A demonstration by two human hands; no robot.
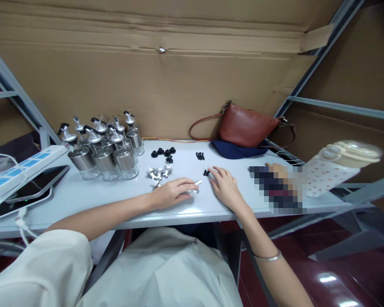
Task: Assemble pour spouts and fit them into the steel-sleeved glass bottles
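Note:
Near the table's front edge, my left hand (174, 194) has its fingers closed round a silver pourer spout (196, 187), whose tip pokes out past the fingertips. My right hand (225, 187) rests on the tabletop with its fingers apart. By its fingertips lie small black pieces (206, 172); whether a finger touches them I cannot tell. Several more silver spouts (160, 172) lie just beyond my left hand. Behind those sit several round black stoppers (163, 152). A few slim black caps (200, 156) are lined up farther back, beyond my right hand.
At the left stand several glass and steel oil bottles (107, 162) with pourers. Beside them are a tablet (35, 185) and a power strip (27, 166). A brown bag (248, 125) lies on a navy cap (237, 150) at the back right. A dotted tumbler (329, 172) stands far right.

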